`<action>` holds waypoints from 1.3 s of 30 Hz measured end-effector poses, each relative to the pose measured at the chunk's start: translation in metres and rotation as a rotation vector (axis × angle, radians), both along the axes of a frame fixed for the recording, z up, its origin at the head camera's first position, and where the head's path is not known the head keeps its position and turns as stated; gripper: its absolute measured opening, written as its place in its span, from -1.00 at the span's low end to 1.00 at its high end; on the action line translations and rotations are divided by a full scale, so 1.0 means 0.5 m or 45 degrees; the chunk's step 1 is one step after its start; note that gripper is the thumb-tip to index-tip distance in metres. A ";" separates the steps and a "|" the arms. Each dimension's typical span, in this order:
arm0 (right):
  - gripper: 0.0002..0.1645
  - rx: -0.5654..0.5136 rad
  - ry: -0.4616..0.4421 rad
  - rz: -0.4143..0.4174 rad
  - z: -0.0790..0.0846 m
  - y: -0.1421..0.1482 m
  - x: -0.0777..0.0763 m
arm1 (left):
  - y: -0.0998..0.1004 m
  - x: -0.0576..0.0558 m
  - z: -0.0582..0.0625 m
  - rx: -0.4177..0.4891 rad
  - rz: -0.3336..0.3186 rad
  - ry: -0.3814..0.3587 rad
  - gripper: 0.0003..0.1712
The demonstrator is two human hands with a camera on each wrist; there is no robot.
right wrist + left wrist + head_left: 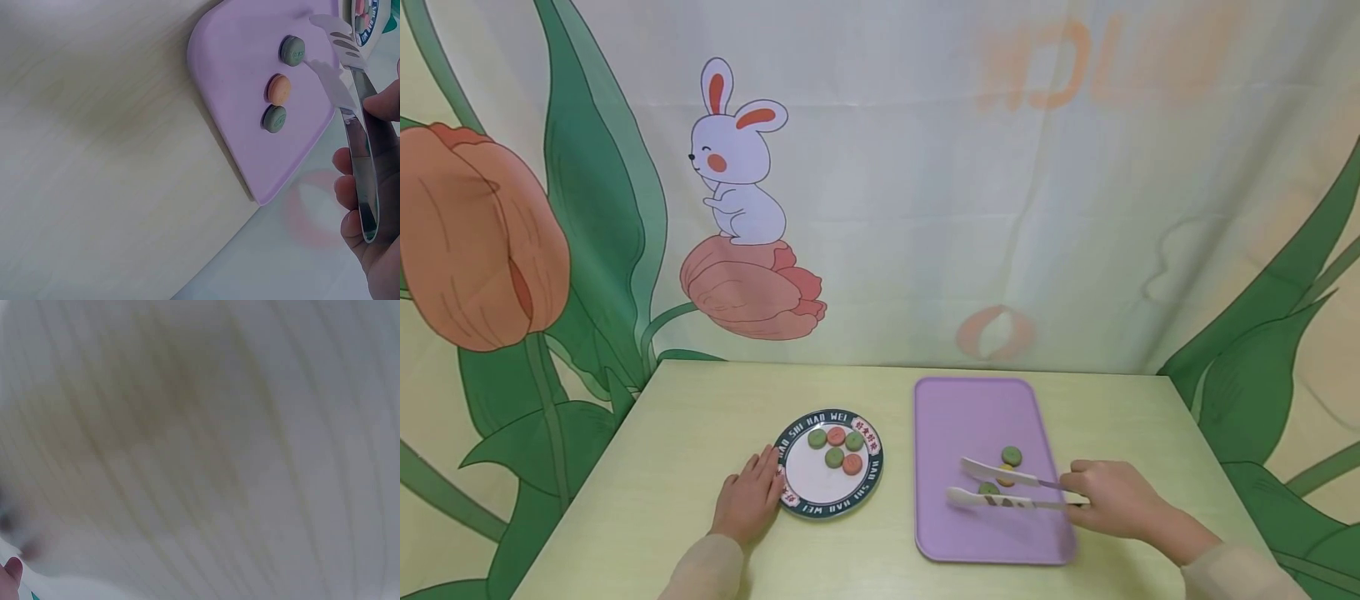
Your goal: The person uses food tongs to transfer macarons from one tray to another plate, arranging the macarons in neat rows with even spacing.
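My right hand [1112, 500] grips metal tongs with pale plastic tips [981, 470], their two arms apart over the lilac tray [973, 417]. On that tray lie two green macarons [1012, 456] and an orange-yellow macaron [279, 90]; in the head view the tongs partly cover the yellow one and the nearer green one. At the left, my left hand [748, 496] rests with extended fingers at the rim of a round plate [805, 479]. Green macarons [817, 438] and pink macarons [852, 464] sit on this dark-rimmed plate.
Plate and tray stand side by side on a pale wooden table [647, 467]. Behind the table's back edge hangs a printed curtain [880, 208] with a rabbit and tulips. A pale surface, blurred, fills most of the left wrist view.
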State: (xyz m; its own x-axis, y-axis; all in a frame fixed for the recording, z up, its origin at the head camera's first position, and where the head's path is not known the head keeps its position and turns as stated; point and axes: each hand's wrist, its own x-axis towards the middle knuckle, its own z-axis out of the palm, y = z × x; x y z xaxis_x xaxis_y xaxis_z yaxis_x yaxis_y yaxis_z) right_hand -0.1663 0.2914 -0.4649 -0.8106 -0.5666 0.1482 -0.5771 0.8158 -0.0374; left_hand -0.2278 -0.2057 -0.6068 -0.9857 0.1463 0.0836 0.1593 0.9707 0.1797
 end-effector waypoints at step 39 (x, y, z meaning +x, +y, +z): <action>-0.94 0.060 -0.085 -0.072 0.002 0.032 0.023 | 0.003 0.004 0.009 0.008 -0.006 -0.002 -0.40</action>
State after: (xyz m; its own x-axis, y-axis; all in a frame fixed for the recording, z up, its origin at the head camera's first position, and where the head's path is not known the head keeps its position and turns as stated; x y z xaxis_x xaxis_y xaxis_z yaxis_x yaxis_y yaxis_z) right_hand -0.1549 0.3076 -0.4637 -0.8486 -0.5248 0.0671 -0.5277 0.8487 -0.0354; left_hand -0.2260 -0.2042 -0.6023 -0.9852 0.1503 0.0828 0.1635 0.9688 0.1862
